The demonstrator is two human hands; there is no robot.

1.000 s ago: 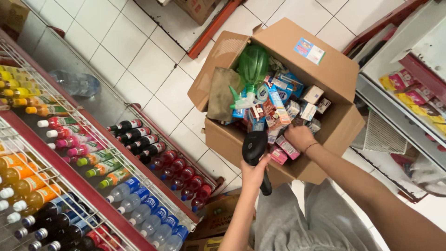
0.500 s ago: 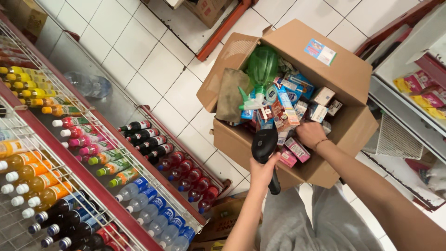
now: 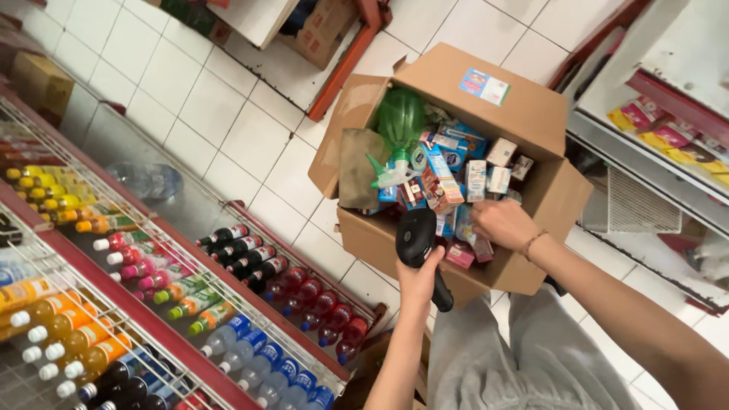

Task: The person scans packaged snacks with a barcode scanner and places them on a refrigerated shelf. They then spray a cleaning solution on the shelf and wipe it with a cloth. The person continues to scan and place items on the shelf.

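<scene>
An open cardboard box (image 3: 524,114) rests on my lap, packed with several small product cartons (image 3: 477,178), a green spray bottle (image 3: 400,125) and a folded brown cloth (image 3: 361,167). My left hand (image 3: 420,281) grips a black handheld barcode scanner (image 3: 420,244), its head held over the box's near edge. My right hand (image 3: 503,224) reaches into the box among the small cartons at the near right; I cannot tell whether it grips one.
A wire rack of drink bottles (image 3: 152,288) in yellow, orange, red, black and blue runs along the left. White floor tiles (image 3: 220,106) lie beyond. A shelf with red and yellow packets (image 3: 661,133) stands at right. Cardboard boxes (image 3: 323,38) sit at the top.
The view has shifted slightly and the box has drifted right in the frame. My left hand still holds the scanner at the box; my right hand stays inside it.
</scene>
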